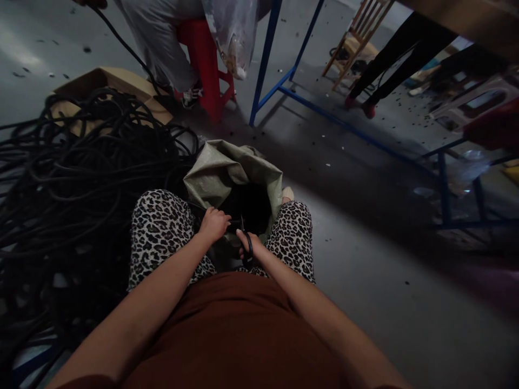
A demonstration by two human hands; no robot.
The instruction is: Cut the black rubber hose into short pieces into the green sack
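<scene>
My left hand is closed around a thin black cord, whose short end sticks out to the right past the fingers. My right hand grips a pair of scissors by the black handles, blades pointing up and away from me beside that cord end. Whether the blades touch the cord I cannot tell. Both hands are over the near side of an open olive-green sack between my knees. Its dark inside hides what it holds.
A large tangled heap of black cord covers the floor at left, partly over an open cardboard box. Ahead, a person sits on a red stool. A blue table frame stands front right, with another person's legs and a wooden chair beyond.
</scene>
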